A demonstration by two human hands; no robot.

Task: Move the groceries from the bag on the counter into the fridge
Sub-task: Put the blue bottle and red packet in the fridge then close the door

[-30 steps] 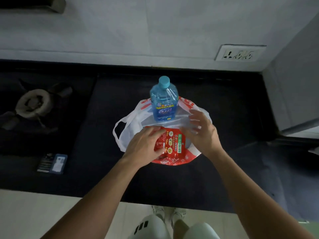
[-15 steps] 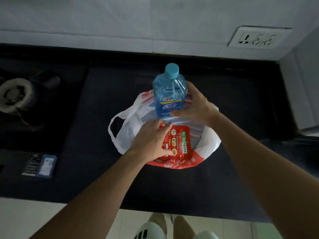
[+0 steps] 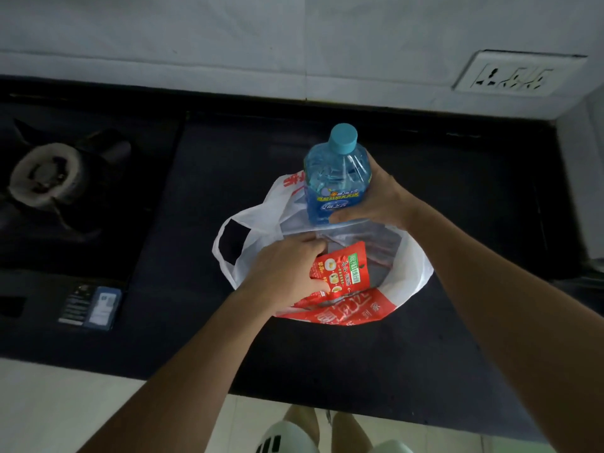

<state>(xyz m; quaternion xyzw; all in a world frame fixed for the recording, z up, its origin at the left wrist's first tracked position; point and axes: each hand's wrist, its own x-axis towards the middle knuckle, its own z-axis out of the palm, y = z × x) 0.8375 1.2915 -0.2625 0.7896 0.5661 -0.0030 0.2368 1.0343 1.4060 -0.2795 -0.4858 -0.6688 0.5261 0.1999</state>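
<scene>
A white and red plastic bag [image 3: 411, 266] lies open on the black counter [image 3: 457, 197]. A blue water bottle [image 3: 336, 178] with a teal cap stands upright at the bag's far rim, and my right hand [image 3: 379, 197] is wrapped around its right side. Inside the bag lies a red snack packet [image 3: 346, 269] with a green label strip. My left hand [image 3: 284, 273] grips the packet's left edge, fingers curled over it and hiding part of it. No fridge is in view.
A gas burner [image 3: 45, 178] sits at the left on the dark hob. A small dark and blue card [image 3: 91, 305] lies near the front edge at the left. A wall socket [image 3: 513, 75] is at the upper right. A grey vertical surface [image 3: 585, 178] borders the counter's right end.
My right hand left the packet, reached to the bottle and closed around it. My left hand tightened on the packet, which now tilts up. The view shifted closer.
</scene>
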